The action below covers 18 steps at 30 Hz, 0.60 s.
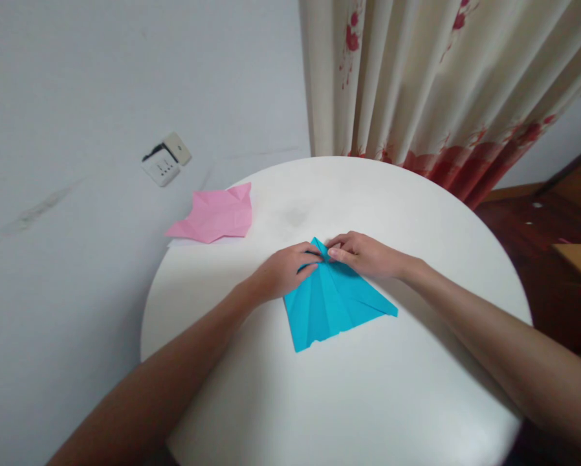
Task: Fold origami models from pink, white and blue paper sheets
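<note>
A blue sheet of paper (327, 307) with several creases lies on the white round table (392, 388). Its lower edge, toward me, looks ragged, and its far end is gathered into a narrow folded part. My left hand (288, 268) grips the paper from the left, thumb and fingers on the gathered part. From the right, my right hand (361, 252) pinches the same folded part with thumb and fingertips. The fingertips of both hands nearly meet there and hide some of the fold.
A creased pink sheet of paper (217, 217) lies at the table's far left edge, by the wall (101, 77). A socket plate (162, 167) with a plug-like piece is on that wall. Behind the table hangs a cream and red curtain (416, 84).
</note>
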### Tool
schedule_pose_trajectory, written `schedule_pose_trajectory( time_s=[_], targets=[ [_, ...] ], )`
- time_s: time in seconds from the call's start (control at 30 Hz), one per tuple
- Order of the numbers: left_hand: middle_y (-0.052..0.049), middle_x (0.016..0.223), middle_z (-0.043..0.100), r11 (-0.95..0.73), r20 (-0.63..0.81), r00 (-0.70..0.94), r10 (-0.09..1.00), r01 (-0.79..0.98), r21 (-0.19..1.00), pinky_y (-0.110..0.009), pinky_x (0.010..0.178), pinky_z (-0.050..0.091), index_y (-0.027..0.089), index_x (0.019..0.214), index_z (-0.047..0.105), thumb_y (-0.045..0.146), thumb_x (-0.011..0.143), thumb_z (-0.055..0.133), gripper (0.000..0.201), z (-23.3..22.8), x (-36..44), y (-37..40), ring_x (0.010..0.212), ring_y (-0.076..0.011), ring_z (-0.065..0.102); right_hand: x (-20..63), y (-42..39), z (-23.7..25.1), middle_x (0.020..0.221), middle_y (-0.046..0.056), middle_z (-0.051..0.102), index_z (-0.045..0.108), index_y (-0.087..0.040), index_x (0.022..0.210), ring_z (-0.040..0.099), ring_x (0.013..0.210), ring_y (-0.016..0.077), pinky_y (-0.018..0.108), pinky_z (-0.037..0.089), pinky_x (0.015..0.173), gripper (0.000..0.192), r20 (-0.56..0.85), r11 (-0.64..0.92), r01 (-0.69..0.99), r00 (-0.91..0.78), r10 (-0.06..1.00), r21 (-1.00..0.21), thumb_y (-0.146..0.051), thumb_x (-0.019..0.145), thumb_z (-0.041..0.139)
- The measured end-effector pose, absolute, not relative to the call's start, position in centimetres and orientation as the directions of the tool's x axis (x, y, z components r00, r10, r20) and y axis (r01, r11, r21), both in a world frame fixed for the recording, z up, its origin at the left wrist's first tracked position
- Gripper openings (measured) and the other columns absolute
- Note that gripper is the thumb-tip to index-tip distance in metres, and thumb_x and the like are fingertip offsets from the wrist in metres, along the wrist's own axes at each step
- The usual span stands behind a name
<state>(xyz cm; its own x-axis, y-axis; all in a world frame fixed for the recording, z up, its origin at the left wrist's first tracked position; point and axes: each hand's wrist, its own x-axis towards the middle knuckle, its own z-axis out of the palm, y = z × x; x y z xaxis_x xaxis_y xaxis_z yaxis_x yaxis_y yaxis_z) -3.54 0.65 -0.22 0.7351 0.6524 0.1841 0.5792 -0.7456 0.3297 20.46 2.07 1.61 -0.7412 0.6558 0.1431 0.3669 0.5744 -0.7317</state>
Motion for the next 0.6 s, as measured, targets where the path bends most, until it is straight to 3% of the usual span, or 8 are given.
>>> schedule_pose_trajectory(
  time_s=[0.1, 0.2, 0.4, 0.5, 0.6],
  targets=[
    [-0.009, 0.122, 0.062, -0.741, 0.225, 0.715, 0.663, 0.583, 0.332, -0.036, 0.102, 0.047, 0.019, 0.121, 0.063, 0.025, 0.099, 0.045, 0.030, -0.2, -3.3, 0.6, 0.114, -0.0204, 0.059, 20.5, 2.2, 1.5, 0.096, 0.011, 0.072, 0.067, -0.017, 0.065, 0.063, 0.083, 0.0202, 0.036, 0.049, 0.082, 0.057, 0.155, 0.606, 0.362, -0.758, 0.634, -0.708, -0.054, 0.098, 0.039],
    [-0.013, 0.136, 0.055, -0.751, 0.253, 0.708, 0.659, 0.598, 0.281, -0.041, 0.108, 0.042, 0.016, 0.133, 0.055, 0.026, 0.099, 0.044, 0.037, -0.8, -3.1, 0.6, 0.126, -0.0237, 0.052, 20.5, 2.3, 1.4, 0.099, 0.011, 0.071, 0.063, -0.017, 0.061, 0.063, 0.086, 0.0196, 0.035, 0.048, 0.084, 0.055, 0.182, 0.650, 0.354, -0.772, 0.609, -0.673, -0.050, 0.099, 0.039],
    [-0.014, 0.148, 0.047, -0.756, 0.185, 0.733, 0.655, 0.630, 0.180, -0.052, 0.112, 0.037, 0.018, 0.141, 0.049, 0.031, 0.101, 0.040, 0.043, -2.4, -3.7, 1.2, 0.140, -0.0291, 0.039, 20.6, 2.5, 1.3, 0.091, 0.011, 0.071, 0.064, -0.018, 0.060, 0.063, 0.095, 0.0229, 0.038, 0.047, 0.089, 0.052, 0.198, 0.708, 0.352, -0.798, 0.569, -0.613, -0.044, 0.100, 0.041],
    [-0.012, 0.151, 0.044, -0.750, 0.179, 0.728, 0.662, 0.637, 0.180, -0.053, 0.114, 0.035, 0.021, 0.142, 0.048, 0.033, 0.101, 0.039, 0.044, -2.6, -4.1, 1.3, 0.143, -0.0295, 0.034, 20.6, 2.8, 0.7, 0.100, 0.010, 0.072, 0.073, -0.019, 0.076, 0.064, 0.098, 0.0233, 0.038, 0.047, 0.092, 0.043, 0.192, 0.686, 0.416, -0.756, 0.626, -0.597, -0.043, 0.098, 0.045],
    [-0.010, 0.153, 0.041, -0.748, 0.169, 0.729, 0.664, 0.641, 0.172, -0.054, 0.114, 0.033, 0.024, 0.143, 0.048, 0.033, 0.101, 0.038, 0.044, -2.6, -4.2, 1.3, 0.145, -0.0297, 0.030, 20.4, 2.9, -0.4, 0.126, 0.014, 0.064, 0.072, -0.020, 0.112, 0.056, 0.117, 0.0289, 0.046, 0.041, 0.101, 0.038, 0.213, 0.628, 0.607, -0.615, 0.759, -0.487, -0.046, 0.093, 0.053]
  ],
)
